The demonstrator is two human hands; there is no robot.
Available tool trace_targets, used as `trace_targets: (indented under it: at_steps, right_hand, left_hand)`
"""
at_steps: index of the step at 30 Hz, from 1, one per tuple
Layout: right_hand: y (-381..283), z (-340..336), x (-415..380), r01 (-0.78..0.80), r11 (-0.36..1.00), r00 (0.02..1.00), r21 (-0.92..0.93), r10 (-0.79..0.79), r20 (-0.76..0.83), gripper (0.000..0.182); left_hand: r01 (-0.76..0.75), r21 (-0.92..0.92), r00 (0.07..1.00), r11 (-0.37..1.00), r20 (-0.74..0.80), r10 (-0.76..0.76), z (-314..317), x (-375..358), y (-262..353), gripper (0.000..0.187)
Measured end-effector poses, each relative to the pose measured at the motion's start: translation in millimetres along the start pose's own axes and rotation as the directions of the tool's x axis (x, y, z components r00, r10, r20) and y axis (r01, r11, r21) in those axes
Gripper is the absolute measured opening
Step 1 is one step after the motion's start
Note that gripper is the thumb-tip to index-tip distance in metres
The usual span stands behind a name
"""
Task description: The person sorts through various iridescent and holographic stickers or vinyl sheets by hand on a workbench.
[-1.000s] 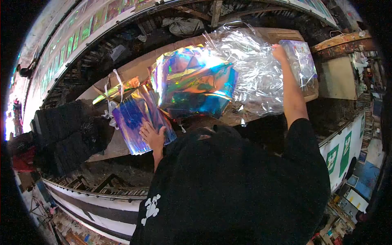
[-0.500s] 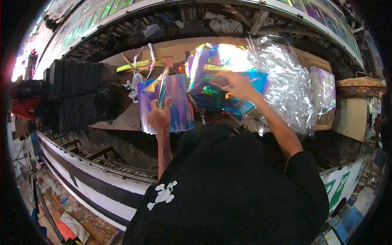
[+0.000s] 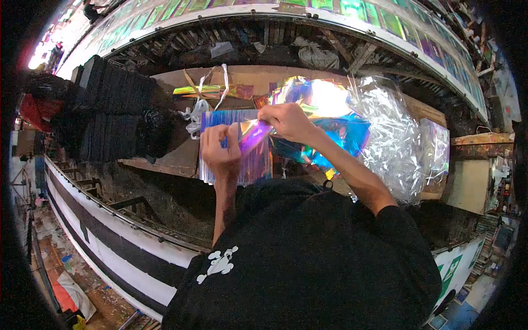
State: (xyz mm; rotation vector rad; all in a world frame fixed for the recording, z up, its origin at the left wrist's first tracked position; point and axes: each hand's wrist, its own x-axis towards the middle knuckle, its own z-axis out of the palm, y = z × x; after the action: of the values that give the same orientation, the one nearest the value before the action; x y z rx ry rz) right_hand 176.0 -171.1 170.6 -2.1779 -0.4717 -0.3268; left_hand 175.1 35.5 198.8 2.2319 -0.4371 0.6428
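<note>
A small purple, iridescent film sheet [image 3: 254, 136] stretches between my two hands, slightly folded. My right hand [image 3: 290, 122] pinches its upper right end. Curled fingers of my left hand [image 3: 221, 149] close on its lower left end; the exact grip is partly hidden. Beneath both hands lies a stack of bluish-purple film sheets [image 3: 258, 168] with ragged layered edges. To the right of the stack, under my right forearm, spreads a shiny pile of blue and gold iridescent film [image 3: 344, 135].
Crumpled clear plastic [image 3: 385, 132] covers the cardboard's right part, beside a small bundle of film [image 3: 434, 146]. White plastic ties [image 3: 193, 118] lie at the left. Dark stacked blocks [image 3: 113, 110] stand further left. A long rail frame [image 3: 258, 15] curves behind.
My right hand has moved left from the shiny pile to above the stack and now pinches a film sheet. My left hand's fingers have curled in. The view has shifted slightly.
</note>
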Motion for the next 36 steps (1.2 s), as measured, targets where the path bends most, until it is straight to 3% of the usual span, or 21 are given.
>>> trace_targets:
  at_steps: [1,3,4,5,6,7,8,10,12,13,15,17,19,21,22,23,25,26,29,31,36]
  right_hand:
    - [3,5,-3,-0.052,0.999,0.997,0.009,0.052,-0.054,0.014]
    - [2,10,-5,-0.076,0.997,0.99,0.024,0.079,-0.121,0.015]
    - [-1,10,-4,-0.139,0.989,0.976,0.041,0.144,-0.166,0.015]
    - [-5,11,-4,-0.202,0.977,0.955,0.063,0.21,-0.211,0.015]
    - [-11,13,-4,-0.216,0.973,0.939,0.084,0.23,-0.255,0.016]
    - [-17,17,-5,-0.213,0.974,0.942,0.079,0.226,-0.248,0.016]
    - [-23,22,-5,-0.225,0.969,0.936,0.104,0.245,-0.253,0.014]
    - [-38,31,-7,-0.228,0.965,0.937,0.128,0.254,-0.242,0.013]
    - [-53,36,-7,0.189,0.979,0.955,-0.074,-0.201,-0.216,0.013]
    - [-57,35,-4,0.198,0.977,0.956,-0.073,-0.209,-0.205,0.013]
    - [-64,31,2,0.158,0.986,0.967,-0.047,-0.164,-0.197,0.019]
    - [-76,22,14,0.165,0.986,0.966,-0.002,-0.162,-0.199,0.021]
    - [-79,21,22,0.171,0.984,0.964,0.04,-0.159,-0.214,0.023]
    - [-80,21,24,0.092,0.992,0.954,0.09,-0.062,-0.294,0.028]
    - [-84,18,26,0.1,0.992,0.955,0.083,-0.072,-0.289,0.028]
    - [-89,14,28,0.017,0.978,0.957,0.209,0.045,-0.286,0.026]
    - [-99,6,32,-0.146,0.881,0.931,0.45,0.277,-0.238,0.026]
    - [-90,4,32,-0.136,0.94,0.939,0.314,0.223,-0.26,0.027]
    - [-104,-18,37,-0.293,0.867,0.929,0.403,0.358,-0.095,0.031]
    - [-103,-20,36,-0.269,0.868,0.93,0.418,0.347,-0.123,0.032]
    - [-104,-33,38,-0.316,0.828,0.94,0.464,0.34,0.033,0.025]
  left_hand:
    - [0.006,-0.007,1.0,1.0,-0.006,-0.007,-1,-3,-1,0.022]
    - [0.057,0.006,0.967,0.998,-0.251,-0.053,-2,-10,-1,0.022]
    - [0.233,-0.067,0.963,0.97,-0.123,-0.239,-6,-22,0,0.022]
    - [0.237,-0.072,0.961,0.969,-0.131,-0.244,-10,-30,2,0.022]
    - [0.427,-0.14,0.901,0.893,0.151,-0.407,-16,-32,9,0.023]
    - [0.609,-0.148,0.749,0.779,0.429,-0.504,-19,-33,15,0.025]
    - [0.744,-0.334,0.651,0.579,0.559,-0.513,-18,-34,17,0.021]
    - [0.693,-0.516,0.716,0.504,0.415,-0.561,-5,-31,23,0.02]
    - [0.527,-0.698,0.799,0.484,0.215,-0.561,-1,-20,18,0.025]
    - [0.524,-0.704,0.796,0.48,0.205,-0.569,-2,-14,16,0.025]
    - [0.37,-0.65,0.92,0.664,0.153,-0.362,-8,-4,17,0.022]
    - [0.393,-0.692,0.898,0.606,0.146,-0.415,-12,1,21,0.019]
    - [0.411,-0.583,0.91,0.701,0.222,-0.349,-17,5,12,0.016]
    - [0.357,-0.732,0.909,0.581,0.127,-0.398,-11,11,17,0.017]
    - [0.355,-0.642,0.924,0.68,0.131,-0.358,-15,14,15,0.019]
    - [0.343,-0.541,0.937,0.768,0.141,-0.319,-18,17,14,0.02]
    - [0.371,-0.62,0.921,0.692,0.148,-0.361,-20,19,28,0.019]
    - [0.368,-0.612,0.925,0.701,0.159,-0.346,-20,20,34,0.018]
    - [0.404,-0.631,0.913,0.662,0.23,-0.338,-14,21,43,0.012]
    - [0.359,-0.75,0.928,0.556,0.223,-0.299,-11,23,47,0.013]
    - [0.209,-0.636,0.978,0.743,0.138,-0.157,-8,34,44,0.025]
